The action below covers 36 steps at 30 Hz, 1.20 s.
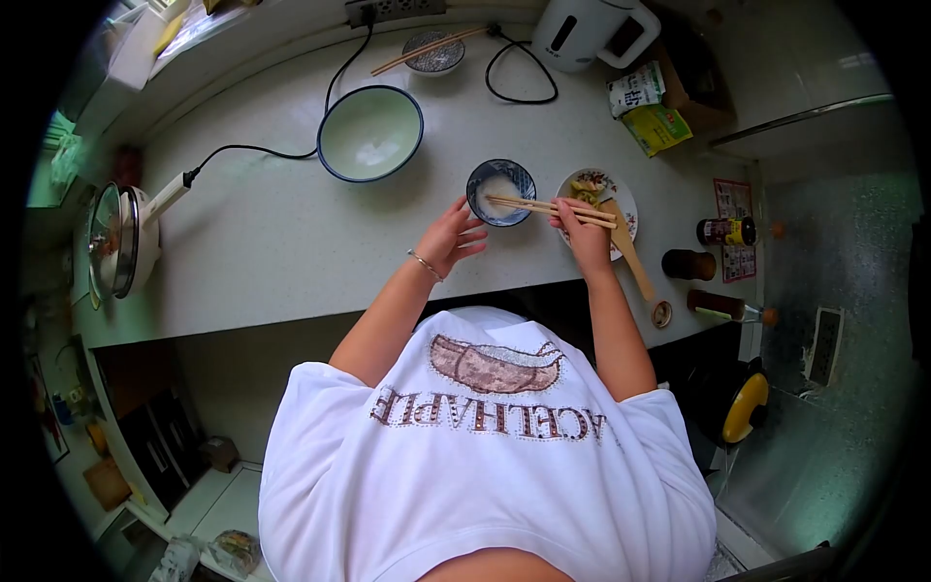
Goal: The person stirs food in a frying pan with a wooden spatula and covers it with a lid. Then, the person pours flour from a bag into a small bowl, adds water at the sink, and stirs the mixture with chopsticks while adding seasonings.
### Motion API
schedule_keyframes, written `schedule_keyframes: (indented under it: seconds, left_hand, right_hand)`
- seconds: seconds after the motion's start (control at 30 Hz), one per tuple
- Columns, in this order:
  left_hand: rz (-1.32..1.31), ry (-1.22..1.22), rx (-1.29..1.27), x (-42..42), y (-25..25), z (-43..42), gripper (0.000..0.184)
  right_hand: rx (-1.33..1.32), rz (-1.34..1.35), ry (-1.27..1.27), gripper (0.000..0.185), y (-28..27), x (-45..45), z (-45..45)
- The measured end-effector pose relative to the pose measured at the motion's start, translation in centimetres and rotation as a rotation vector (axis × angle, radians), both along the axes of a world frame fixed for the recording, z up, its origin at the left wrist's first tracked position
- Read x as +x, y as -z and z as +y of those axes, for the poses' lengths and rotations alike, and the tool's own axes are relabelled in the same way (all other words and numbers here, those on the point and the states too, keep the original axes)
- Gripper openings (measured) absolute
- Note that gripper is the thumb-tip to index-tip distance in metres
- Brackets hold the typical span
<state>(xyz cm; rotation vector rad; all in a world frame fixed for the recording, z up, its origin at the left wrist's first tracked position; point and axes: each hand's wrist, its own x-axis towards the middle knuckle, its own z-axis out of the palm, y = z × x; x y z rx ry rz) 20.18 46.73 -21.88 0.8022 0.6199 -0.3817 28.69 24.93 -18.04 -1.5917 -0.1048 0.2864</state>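
My right hand [582, 228] is closed on a pair of wooden chopsticks [553, 208], whose tips are inside a small blue patterned bowl [529, 176]. White content [497, 187] lies in that bowl. Beside the bowl's lower left, my left hand [451, 239] has its fingers apart and holds nothing; a fingertip is close to the rim, and whether it touches cannot be made out. Just behind my right hand stands a floral plate [627, 199] with yellowish-green food [586, 186] and a wooden spatula [630, 254] lying across it.
A large pale green bowl [370, 134] is left of centre. Behind it, chopsticks lie across a small bowl [434, 62]. A kettle [582, 34] and packets [655, 126] stand at back right, jars [689, 264] at right, an electric pan [145, 242] with its cord at far left.
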Motion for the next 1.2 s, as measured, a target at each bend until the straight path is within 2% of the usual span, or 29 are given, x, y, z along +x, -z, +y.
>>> schedule_keyframes:
  seconds: [0.07, 0.1, 0.13, 0.23, 0.33, 0.37, 0.47, 0.57, 0.7, 0.77, 0.87, 0.97, 1.1, 1.2]
  left_hand:
    - [0.015, 0.012, 0.011, 0.6, 0.0, -0.3, 0.051]
    - [0.014, 0.012, 0.011, 0.8, 0.1, -0.5, 0.051]
    - [-0.006, -0.012, -0.021, 1.0, 0.4, -0.7, 0.047]
    - [-0.036, -0.051, -0.092, 1.5, 1.4, -1.2, 0.041]
    - [-0.033, -0.086, -0.149, 1.8, 2.2, -1.5, 0.040]
    - [-0.021, -0.102, -0.168, 1.8, 2.3, -1.6, 0.041]
    - [-0.082, -0.130, -0.218, 1.7, 2.3, -1.8, 0.036]
    - [-0.087, -0.137, -0.225, 1.7, 2.5, -1.6, 0.035]
    - [-0.042, -0.134, -0.186, 1.4, 2.0, -1.4, 0.037]
    - [-0.068, -0.082, -0.112, 1.2, 2.1, -1.2, 0.036]
    - [-0.078, -0.088, -0.107, 1.1, 1.7, -1.1, 0.035]
    - [-0.068, -0.068, -0.110, 1.0, 1.5, -0.8, 0.035]
    - [-0.029, -0.083, -0.134, 1.0, 1.6, -0.7, 0.035]
    - [-0.057, -0.067, -0.130, 1.2, 1.8, -0.6, 0.035]
  right_hand:
    - [-0.117, 0.102, 0.109, 0.020, -0.9, 0.4, -0.7]
    - [-0.069, 0.030, 0.170, 0.020, -0.7, 0.7, -0.7]
    - [-0.069, 0.030, 0.171, 0.020, -0.3, 0.5, -0.5]
    - [-0.029, 0.037, -0.061, 0.019, -0.3, 0.1, 0.0]
    - [-0.105, 0.055, 0.068, 0.019, -1.1, 1.7, -1.1]
    - [-0.050, 0.048, 0.133, 0.018, -1.1, 1.8, -0.9]
    - [-0.024, 0.086, 0.042, 0.019, 0.5, 1.0, -0.8]
    - [0.063, 0.135, 0.126, 0.019, -0.4, 0.3, -0.5]
    - [-0.002, 0.204, 0.163, 0.019, 0.3, 0.4, -1.1]
    - [0.084, 0.288, 0.150, 0.019, -0.3, -0.1, -0.7]
    - [0.097, 0.245, 0.196, 0.020, 0.8, 0.3, -1.0]
    - [0.085, 0.316, 0.111, 0.020, 0.7, -0.1, -0.9]
    - [0.095, 0.221, 0.183, 0.020, 0.8, 0.0, -0.9]
    - [0.089, 0.303, 0.081, 0.020, 0.2, 0.0, -0.9]
